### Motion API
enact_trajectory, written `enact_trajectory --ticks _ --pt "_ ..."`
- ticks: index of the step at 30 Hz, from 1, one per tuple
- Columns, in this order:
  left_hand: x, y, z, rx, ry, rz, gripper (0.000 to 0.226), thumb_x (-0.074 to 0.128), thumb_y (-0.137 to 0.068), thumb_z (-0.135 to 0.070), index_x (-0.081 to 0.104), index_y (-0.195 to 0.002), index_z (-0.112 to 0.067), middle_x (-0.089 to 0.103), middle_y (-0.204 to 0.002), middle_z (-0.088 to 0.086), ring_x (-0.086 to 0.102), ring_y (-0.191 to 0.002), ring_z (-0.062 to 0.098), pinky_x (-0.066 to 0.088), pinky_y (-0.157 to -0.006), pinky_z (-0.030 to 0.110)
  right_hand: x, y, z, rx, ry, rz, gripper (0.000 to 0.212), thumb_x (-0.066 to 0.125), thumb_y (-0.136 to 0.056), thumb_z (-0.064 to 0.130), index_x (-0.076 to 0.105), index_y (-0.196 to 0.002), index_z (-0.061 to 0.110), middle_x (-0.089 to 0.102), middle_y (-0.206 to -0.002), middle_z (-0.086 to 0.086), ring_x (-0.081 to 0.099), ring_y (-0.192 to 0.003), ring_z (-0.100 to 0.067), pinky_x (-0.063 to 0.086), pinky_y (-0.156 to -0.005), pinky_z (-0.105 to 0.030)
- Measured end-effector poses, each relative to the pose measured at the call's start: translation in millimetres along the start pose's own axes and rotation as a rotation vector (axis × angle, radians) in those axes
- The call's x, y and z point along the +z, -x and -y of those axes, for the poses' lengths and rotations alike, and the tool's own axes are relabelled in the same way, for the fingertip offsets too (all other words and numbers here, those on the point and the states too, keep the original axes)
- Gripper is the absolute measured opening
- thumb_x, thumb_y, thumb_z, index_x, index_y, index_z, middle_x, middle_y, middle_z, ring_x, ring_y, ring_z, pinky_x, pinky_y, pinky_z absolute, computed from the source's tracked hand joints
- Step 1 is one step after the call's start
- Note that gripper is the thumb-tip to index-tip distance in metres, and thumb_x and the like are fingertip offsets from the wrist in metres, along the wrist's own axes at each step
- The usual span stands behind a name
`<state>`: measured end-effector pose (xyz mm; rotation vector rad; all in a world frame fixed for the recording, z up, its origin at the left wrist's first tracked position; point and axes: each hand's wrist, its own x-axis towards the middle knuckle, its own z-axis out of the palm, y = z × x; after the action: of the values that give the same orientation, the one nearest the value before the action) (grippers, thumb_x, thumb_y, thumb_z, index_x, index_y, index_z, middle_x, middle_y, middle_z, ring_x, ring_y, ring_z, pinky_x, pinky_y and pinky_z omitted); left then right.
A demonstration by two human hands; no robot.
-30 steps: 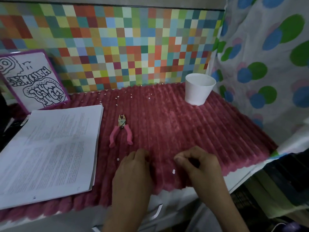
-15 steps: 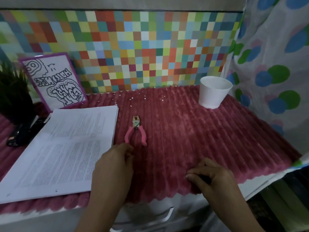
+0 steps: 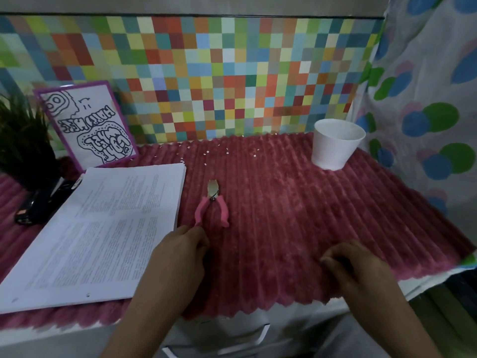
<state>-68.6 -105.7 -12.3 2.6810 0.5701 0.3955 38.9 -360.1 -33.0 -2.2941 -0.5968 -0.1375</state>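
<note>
You're bringing your left hand (image 3: 178,254) in at the pink-handled pliers (image 3: 213,202), and your fingertips are sitting right at the end of the tool's left handle. Your fingers are curling in with the thumb tucked against them. I cannot tell whether they are actually gripping that handle or only touching it. The pliers are lying flat on the ribbed pink mat (image 3: 296,215), near its middle, with the metal nose pointing away from you towards the wall and the two handles spreading towards you.

Your right hand (image 3: 361,267) is resting knuckles-up on the mat near its front edge, well apart from the pliers. Its fingers are bunching up and folding under, with the tips pressing down into the pile. Whether anything is pinched in there is hidden from view.

To your left, a thick stack of printed pages (image 3: 103,228) is lying on the mat, its right edge just beside the pliers. Behind it, a purple-framed drawing (image 3: 87,125) is leaning against the multicoloured checked wall (image 3: 232,73), with a dark green plant (image 3: 23,140) beside it and a black object (image 3: 38,205) half tucked under the pages. A white cup (image 3: 335,143) is standing upright at the mat's far right corner, near the spotted curtain (image 3: 426,99). Tiny white beads (image 3: 206,152) are lying scattered along the back of the mat.
</note>
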Motion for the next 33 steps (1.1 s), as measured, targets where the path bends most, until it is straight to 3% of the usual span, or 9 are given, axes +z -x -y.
enact_trajectory --ticks 7,11,13,15,18,21,25,30,33 --pt "-58 -26 3 0.129 0.199 -0.113 0.015 0.059 -0.09 -0.011 0.062 -0.079 -0.02 0.063 -0.078 -0.006 0.059 -0.075 0.007 0.049 -0.072 0.029 -22 -29 -2 0.119 -0.115 0.098 0.021 0.07 -0.084 0.008 0.069 -0.069 0.023 0.065 -0.061 0.005 0.064 -0.055 -0.004 0.046 -0.046 -0.017" --pt "-63 -97 -60 0.375 0.311 -0.15 0.014 0.053 -0.093 -0.016 0.06 -0.082 -0.012 0.058 -0.071 -0.007 0.053 -0.067 0.005 0.041 -0.064 0.016 -54 -94 6 -0.026 -0.032 -0.088 0.022 0.068 -0.086 0.011 0.063 -0.064 0.009 0.058 -0.056 0.0 0.048 -0.049 -0.005 0.037 -0.052 -0.021" --pt "-44 -146 -103 0.441 0.359 -0.095 0.012 0.054 -0.093 -0.012 0.063 -0.088 -0.008 0.064 -0.08 -0.002 0.058 -0.075 0.009 0.046 -0.071 0.022 -68 -144 1 -0.019 -0.059 -0.202 0.024 0.064 -0.087 0.009 0.063 -0.067 -0.004 0.058 -0.059 -0.014 0.045 -0.054 -0.012 0.036 -0.056 -0.029" --pt "-16 -194 -144 0.486 0.431 -0.077 0.012 0.057 -0.09 -0.006 0.068 -0.09 -0.006 0.07 -0.09 0.003 0.063 -0.084 0.015 0.05 -0.078 0.029 -78 -194 -5 0.02 -0.125 -0.297 0.027 0.063 -0.088 0.008 0.061 -0.065 -0.005 0.053 -0.057 -0.011 0.044 -0.055 -0.012 0.037 -0.057 -0.027" --pt "25 -251 -192 0.469 0.52 -0.059 0.011 0.062 -0.085 -0.001 0.072 -0.088 0.0 0.073 -0.091 0.008 0.067 -0.088 0.02 0.051 -0.078 0.029 -80 -257 -19 0.058 -0.132 -0.308 0.03 0.062 -0.09 0.006 0.061 -0.06 0.005 0.053 -0.057 -0.004 0.046 -0.056 -0.01 0.033 -0.049 -0.017" --pt "53 -286 -219 0.458 0.476 -0.039 0.018 0.058 -0.084 0.004 0.074 -0.089 0.001 0.073 -0.094 0.012 0.067 -0.091 0.023 0.048 -0.074 0.024 -72 -299 -35 0.039 0.053 -0.175 0.02 0.063 -0.089 0.009 0.071 -0.08 -0.007 0.066 -0.074 -0.016 0.058 -0.07 -0.024 0.039 -0.06 -0.03" --pt "77 -311 -221 0.472 0.271 0.095 0.023 0.059 -0.083 0.002 0.074 -0.099 -0.003 0.072 -0.1 0.013 0.066 -0.094 0.027 0.053 -0.081 0.035 -67 -324 -54 0.033 0.227 0.017 0.016 0.063 -0.088 0.009 0.076 -0.09 -0.001 0.073 -0.088 -0.016 0.064 -0.08 -0.026 0.048 -0.073 -0.034" --pt "87 -314 -215 0.38 0.305 -0.054 0.02 0.083 -0.069 -0.023 0.071 -0.085 -0.019 0.073 -0.09 -0.003 0.067 -0.089 0.018 0.05 -0.088 0.037 -63 -327 -62 0.089 0.224 -0.032 0.009 0.082 -0.068 0.007 0.074 -0.069 0.004 0.073 -0.073 -0.012 0.065 -0.068 -0.023 0.054 -0.068 -0.035" --pt "86 -311 -209 0.423 0.372 -0.061 0.017 0.077 -0.075 -0.02 0.07 -0.091 -0.016 0.073 -0.088 -0.001 0.066 -0.087 0.018 0.052 -0.085 0.039 -59 -327 -65 0.006 0.334 -0.083 0.008 0.074 -0.075 0.005 0.078 -0.072 0.012 0.073 -0.077 -0.007 0.066 -0.076 -0.027 0.053 -0.069 -0.035"
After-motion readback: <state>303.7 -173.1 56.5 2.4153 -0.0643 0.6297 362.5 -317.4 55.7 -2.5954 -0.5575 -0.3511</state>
